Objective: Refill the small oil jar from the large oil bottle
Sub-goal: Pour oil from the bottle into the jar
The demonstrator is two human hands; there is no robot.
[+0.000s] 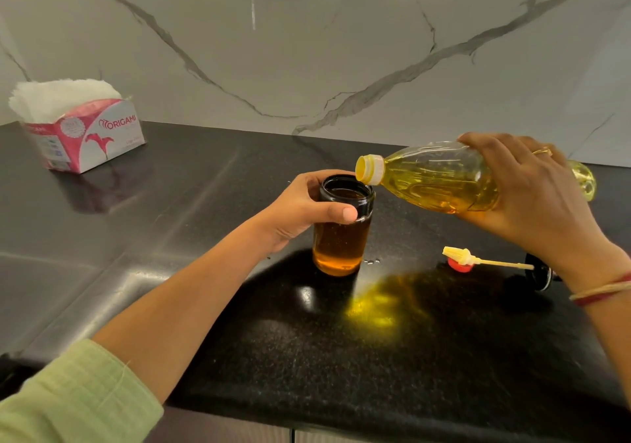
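A small glass jar (342, 241) with a dark neck stands upright on the black counter, more than half full of amber oil, its mouth uncovered. My left hand (300, 207) grips its neck, thumb across the front. My right hand (532, 197) holds the large clear plastic oil bottle (440, 178) tipped almost flat, its yellow uncapped mouth right over the jar's rim. Yellow oil fills most of the bottle's lower side.
A yellow brush on a stick (478, 259) lies on the counter right of the jar, over a red cap (459, 267), beside a dark lid (541, 275). A pink-and-white tissue box (85, 135) stands far left. A marble wall (307, 50) backs the black counter (341, 357).
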